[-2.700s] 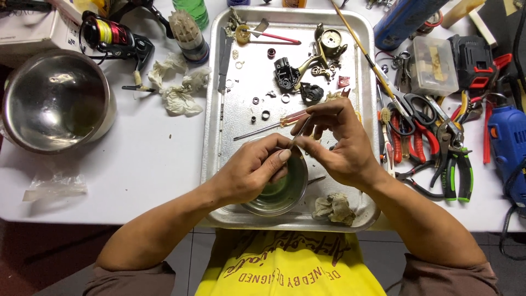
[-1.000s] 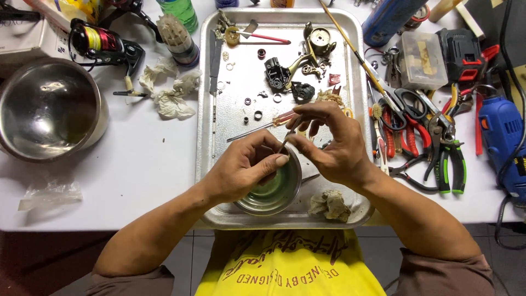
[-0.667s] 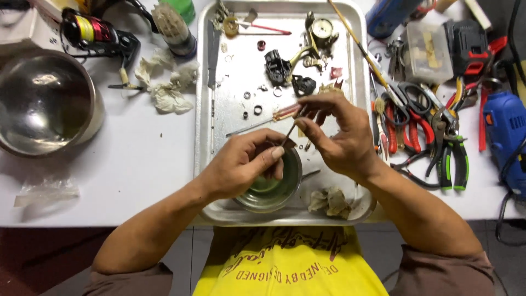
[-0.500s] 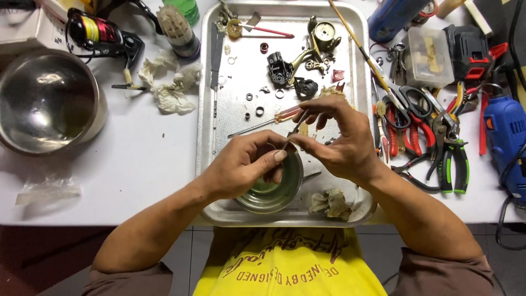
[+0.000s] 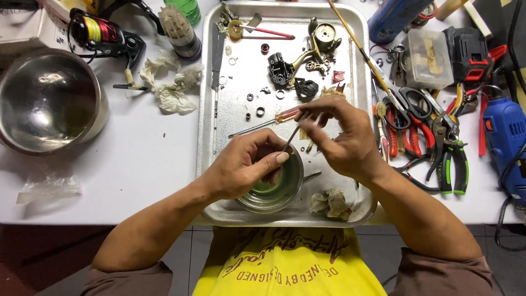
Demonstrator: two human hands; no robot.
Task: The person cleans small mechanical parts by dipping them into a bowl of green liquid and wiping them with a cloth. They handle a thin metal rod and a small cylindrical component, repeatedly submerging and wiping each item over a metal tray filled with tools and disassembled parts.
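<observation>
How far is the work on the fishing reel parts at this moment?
Done: the reel lies stripped on the metal tray, washers and rings scattered beside it. In hand: the left hand holds a small part over the little bowl, and the right hand works on it with a thin tool. Left: the loose parts are not yet reassembled.

Tray: brushed metal, dull sheen, scuffed. Small bowl on the tray: shiny metal, wet glossy inside. Rag beside that bowl: rough, soiled cloth. Large bowl left of the tray: polished steel. Crumpled tissue between them: soft matt paper. Screwdriver on the tray: translucent glossy plastic handle, metal shaft.
</observation>
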